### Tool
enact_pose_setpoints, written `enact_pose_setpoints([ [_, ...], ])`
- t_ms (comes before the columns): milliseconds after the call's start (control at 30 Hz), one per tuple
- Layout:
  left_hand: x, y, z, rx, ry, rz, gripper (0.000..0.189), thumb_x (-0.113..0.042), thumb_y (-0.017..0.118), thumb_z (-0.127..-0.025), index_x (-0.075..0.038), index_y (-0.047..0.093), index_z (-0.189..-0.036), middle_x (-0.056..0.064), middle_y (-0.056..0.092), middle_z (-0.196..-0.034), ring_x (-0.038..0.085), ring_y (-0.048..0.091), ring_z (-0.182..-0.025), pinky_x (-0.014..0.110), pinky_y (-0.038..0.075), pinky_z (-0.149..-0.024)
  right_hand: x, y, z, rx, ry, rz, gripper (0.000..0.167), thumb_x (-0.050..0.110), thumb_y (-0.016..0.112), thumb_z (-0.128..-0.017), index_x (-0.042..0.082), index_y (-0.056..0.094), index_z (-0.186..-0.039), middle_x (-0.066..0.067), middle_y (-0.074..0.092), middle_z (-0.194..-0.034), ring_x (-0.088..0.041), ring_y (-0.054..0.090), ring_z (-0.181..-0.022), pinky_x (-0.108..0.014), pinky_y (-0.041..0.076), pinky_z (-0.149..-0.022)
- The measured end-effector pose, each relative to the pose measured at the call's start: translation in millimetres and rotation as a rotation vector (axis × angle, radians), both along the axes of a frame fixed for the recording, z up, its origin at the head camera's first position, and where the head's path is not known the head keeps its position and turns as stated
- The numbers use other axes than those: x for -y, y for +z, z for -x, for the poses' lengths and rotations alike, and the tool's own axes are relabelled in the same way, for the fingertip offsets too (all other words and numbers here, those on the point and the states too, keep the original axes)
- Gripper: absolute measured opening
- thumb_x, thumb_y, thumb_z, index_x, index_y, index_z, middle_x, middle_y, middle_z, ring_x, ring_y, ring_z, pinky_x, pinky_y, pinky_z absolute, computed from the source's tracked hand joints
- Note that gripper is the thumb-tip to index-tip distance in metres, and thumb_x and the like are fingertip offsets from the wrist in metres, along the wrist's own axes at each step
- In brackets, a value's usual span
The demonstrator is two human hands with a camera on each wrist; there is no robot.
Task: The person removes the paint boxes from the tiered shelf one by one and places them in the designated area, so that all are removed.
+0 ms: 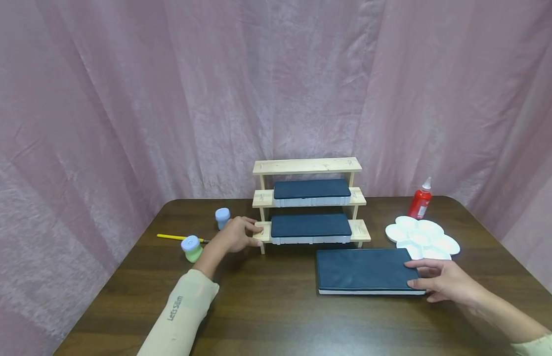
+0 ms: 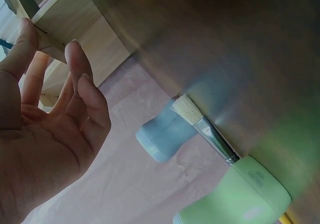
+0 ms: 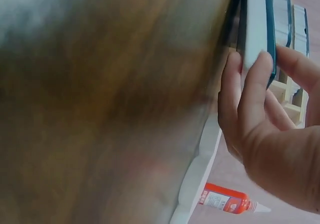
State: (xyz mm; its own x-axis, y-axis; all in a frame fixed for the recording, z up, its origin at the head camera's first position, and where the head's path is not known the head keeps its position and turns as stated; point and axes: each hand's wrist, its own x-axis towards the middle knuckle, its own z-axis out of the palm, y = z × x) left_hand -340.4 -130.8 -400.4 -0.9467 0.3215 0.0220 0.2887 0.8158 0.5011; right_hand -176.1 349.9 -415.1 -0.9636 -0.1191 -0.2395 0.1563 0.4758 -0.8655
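A pale wooden three-step rack (image 1: 307,166) stands at the middle of the table. My left hand (image 1: 235,235) holds the left end of its lowest step; in the left wrist view the fingertips and thumb meet the wood (image 2: 75,16). With its thumb and fingers, my right hand (image 1: 449,281) grips the right end of a flat, dark-blue-topped box (image 1: 364,269) with white sides, in front of the rack. Whether this box rests fully on the table, I cannot tell. Similar boxes lie on the middle step (image 1: 311,188) and on the lowest step (image 1: 310,226).
Left of the rack are a blue-lidded green jar (image 1: 192,248), a blue jar (image 1: 222,218) and a yellow-handled paintbrush (image 1: 171,237). On the right lie a white flower-shaped palette (image 1: 420,238) and a red bottle (image 1: 420,202). A pink curtain (image 1: 213,99) hangs behind.
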Motion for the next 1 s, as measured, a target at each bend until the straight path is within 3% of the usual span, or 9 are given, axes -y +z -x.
enact_pose_setpoints([
  [367,-1.1,-0.9,2.0,0.016,0.011,0.011,0.044,-0.026,0.086,-0.077,-0.022,0.074,-0.119,0.004,0.061,-0.136,0.032,0.049,-0.131,0.043,0.046,-0.101,2.9,-1.6,-0.7,0.012,0.015,-0.025,0.064,0.024,0.077,-0.087,-0.005,0.051,-0.137,-0.038,0.05,-0.131,-0.025,0.062,-0.085,-0.04,0.057,-0.062],
  [600,0.3,-0.4,-0.1,0.009,0.0,0.012,0.043,-0.025,0.086,-0.078,-0.02,0.074,-0.119,0.006,0.061,-0.136,0.033,0.05,-0.13,0.044,0.045,-0.102,2.7,-3.8,1.1,-0.011,0.081,-0.03,0.06,0.02,0.073,-0.091,-0.008,0.048,-0.138,-0.042,0.048,-0.13,-0.024,0.061,-0.08,-0.039,0.056,-0.058],
  [1000,0.2,-1.4,0.9,0.011,0.0,0.009,0.044,-0.025,0.086,-0.078,-0.02,0.074,-0.12,0.005,0.061,-0.136,0.033,0.05,-0.13,0.043,0.045,-0.102,4.3,-2.4,5.2,-0.022,0.106,-0.025,0.06,0.019,0.076,-0.089,-0.008,0.051,-0.137,-0.033,0.056,-0.124,-0.028,0.061,-0.101,-0.042,0.059,-0.069],
])
